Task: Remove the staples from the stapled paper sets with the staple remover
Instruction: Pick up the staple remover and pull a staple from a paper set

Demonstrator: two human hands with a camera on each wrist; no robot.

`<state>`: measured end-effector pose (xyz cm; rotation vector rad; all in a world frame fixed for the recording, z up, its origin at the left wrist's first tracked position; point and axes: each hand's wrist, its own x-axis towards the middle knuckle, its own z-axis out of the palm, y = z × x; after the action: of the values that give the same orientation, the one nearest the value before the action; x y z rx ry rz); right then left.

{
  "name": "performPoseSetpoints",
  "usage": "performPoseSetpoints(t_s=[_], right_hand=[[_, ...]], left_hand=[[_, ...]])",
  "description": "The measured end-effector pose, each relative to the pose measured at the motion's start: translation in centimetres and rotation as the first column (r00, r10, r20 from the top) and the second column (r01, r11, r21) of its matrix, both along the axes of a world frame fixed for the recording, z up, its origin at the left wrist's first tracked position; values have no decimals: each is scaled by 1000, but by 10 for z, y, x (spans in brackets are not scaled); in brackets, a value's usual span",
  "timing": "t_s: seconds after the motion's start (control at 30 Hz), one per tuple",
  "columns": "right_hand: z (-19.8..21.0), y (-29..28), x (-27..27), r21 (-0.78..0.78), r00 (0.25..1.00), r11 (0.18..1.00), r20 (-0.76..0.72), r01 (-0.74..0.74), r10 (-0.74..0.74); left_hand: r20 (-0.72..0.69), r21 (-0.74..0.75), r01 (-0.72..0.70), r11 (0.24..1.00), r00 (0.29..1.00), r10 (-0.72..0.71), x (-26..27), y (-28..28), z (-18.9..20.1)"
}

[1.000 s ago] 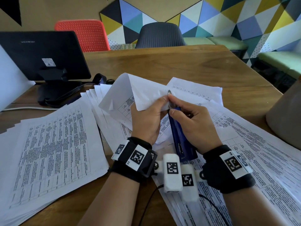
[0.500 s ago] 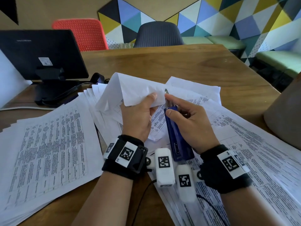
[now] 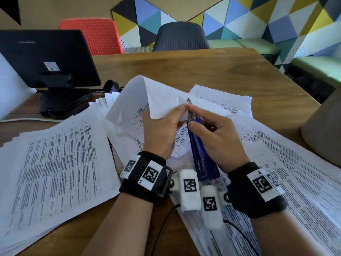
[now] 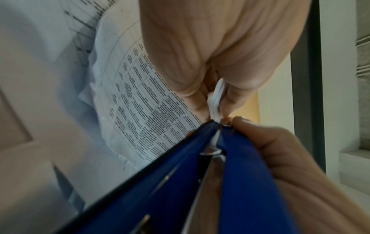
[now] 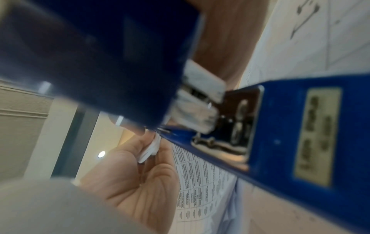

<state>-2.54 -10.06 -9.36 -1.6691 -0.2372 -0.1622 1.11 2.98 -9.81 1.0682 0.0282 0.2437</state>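
On the brown wooden table [image 3: 212,71] lie wide stacks of white printed sheets [image 3: 55,163]. Above them the left hand [image 3: 158,133] holds up a folded white stapled paper set [image 3: 156,100], its corner pinched between thumb and fingers. The right hand [image 3: 215,139] grasps the long blue staple remover [image 3: 201,156]. The remover's thin metal tip [image 3: 189,103] touches the pinched paper corner, just beside the left thumb.
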Motion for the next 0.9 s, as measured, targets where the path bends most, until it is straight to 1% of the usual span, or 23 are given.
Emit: performPoseSetpoints(t_s=[0.17, 0.27, 0.4, 0.5, 0.6, 0.77, 0.9], right_hand=[[-2, -1, 2, 0, 1000, 1000, -1, -3, 3], [-5, -2, 3, -18, 1000, 1000, 11, 14, -13], [-9, -2, 5, -70, 999, 997, 39, 19, -16], [-9, -2, 7, -153, 997, 987, 66, 57, -47], [-8, -3, 7, -193, 992, 975, 83, 107, -93], [-6, -2, 6, -217, 993, 974, 112, 67, -43], [-4, -2, 4, -214, 993, 976, 114, 24, 0]], left_hand=[[6, 91, -70, 993, 998, 69, 0, -1, 2], [49, 220, -141, 965, 990, 133, -2, 0, 3], [141, 394, -286, 873, 958, 250, -5, 0, 6], [213, 494, -356, 793, 934, 287, -5, 2, 8], [233, 538, -392, 746, 920, 316, -6, 1, 11], [212, 574, -414, 707, 909, 360, -6, 0, 12], [293, 640, -453, 620, 890, 348, -5, 2, 11]])
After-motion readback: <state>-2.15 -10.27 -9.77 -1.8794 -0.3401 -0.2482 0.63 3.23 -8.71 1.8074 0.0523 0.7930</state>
